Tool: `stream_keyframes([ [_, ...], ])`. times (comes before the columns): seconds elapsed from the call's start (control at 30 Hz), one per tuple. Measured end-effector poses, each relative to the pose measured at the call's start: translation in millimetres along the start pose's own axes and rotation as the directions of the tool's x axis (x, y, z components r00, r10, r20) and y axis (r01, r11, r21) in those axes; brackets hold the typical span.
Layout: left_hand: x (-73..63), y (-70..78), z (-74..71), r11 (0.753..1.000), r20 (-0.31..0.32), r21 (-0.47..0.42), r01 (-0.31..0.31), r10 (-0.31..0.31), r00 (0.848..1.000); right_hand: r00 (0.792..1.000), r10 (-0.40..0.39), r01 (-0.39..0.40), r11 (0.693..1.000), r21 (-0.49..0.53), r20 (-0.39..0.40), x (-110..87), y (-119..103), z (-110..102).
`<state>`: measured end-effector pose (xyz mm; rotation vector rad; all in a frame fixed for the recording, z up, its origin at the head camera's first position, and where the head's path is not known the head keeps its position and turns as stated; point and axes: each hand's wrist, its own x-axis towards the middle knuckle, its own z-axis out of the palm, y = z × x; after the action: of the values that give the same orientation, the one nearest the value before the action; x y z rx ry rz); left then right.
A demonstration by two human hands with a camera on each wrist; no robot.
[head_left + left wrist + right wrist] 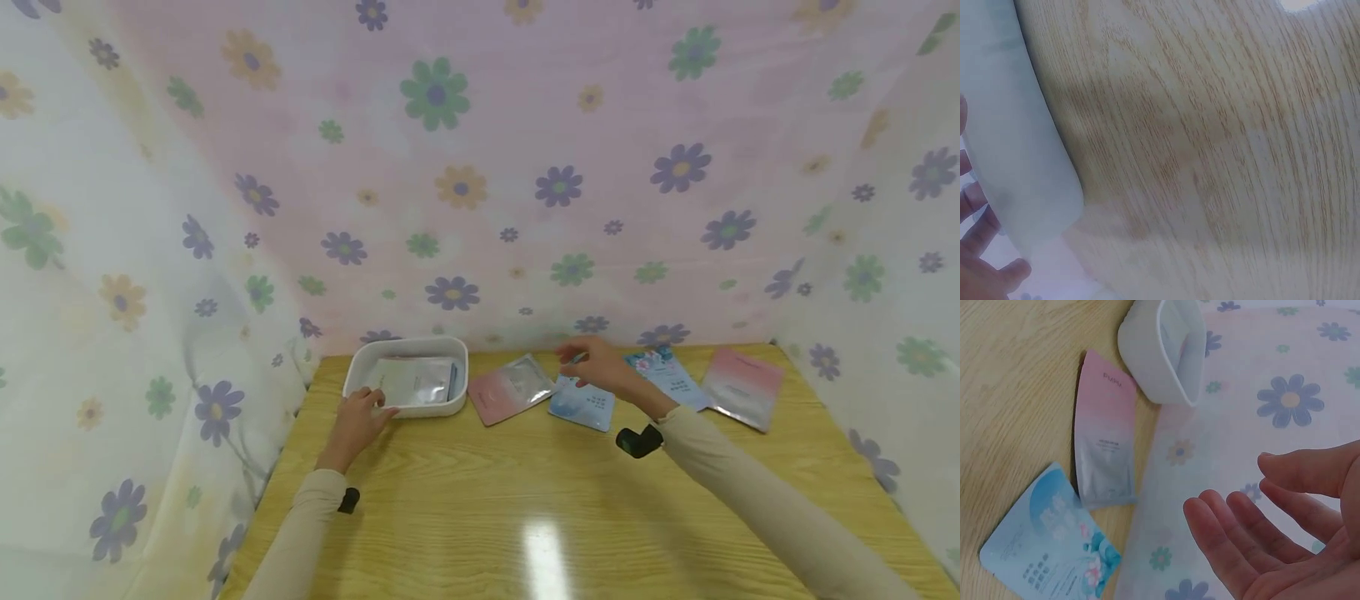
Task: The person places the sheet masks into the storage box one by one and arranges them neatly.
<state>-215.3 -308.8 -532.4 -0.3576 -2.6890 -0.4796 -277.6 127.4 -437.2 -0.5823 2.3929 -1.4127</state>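
My left hand (357,427) holds the near rim of a white plastic basin (461,375), fingers over the edge and thumb along the outside. Inside the basin lie flat cream and silver sachets (408,379). In the left wrist view, fingertips (972,200) show beyond the basin's pale wall (1016,125). Above a blue sachet (581,410) hovers my right hand (606,367), empty, its fingers loosely bent and thumb apart. Just left of that sachet lies a pink and silver sachet (510,390), with "PVPV"-like lettering in the right wrist view.
Right of the right hand, another blue flowered sachet (670,379) and a pink-silver sachet (744,389) lie along the back of the wooden table (450,500). A flower-patterned cloth (495,167) hangs behind and at both sides.
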Motion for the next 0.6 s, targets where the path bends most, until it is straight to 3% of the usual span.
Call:
stream_keyframes([
  [0.37, -2.2, -1.0, 1.8, 0.998, -0.047, -0.001, -0.062, 0.062, 0.997, 0.996, 0.080, -0.078, 0.995, 0.057, -0.048, -30.6, 21.0, -28.7],
  [0.6, -2.2, -3.0, 4.2, 0.999, -0.041, 0.012, -0.051, 0.052, 0.998, 0.990, 0.096, -0.092, 0.995, 0.040, -0.106, -51.3, 39.1, -43.8],
])
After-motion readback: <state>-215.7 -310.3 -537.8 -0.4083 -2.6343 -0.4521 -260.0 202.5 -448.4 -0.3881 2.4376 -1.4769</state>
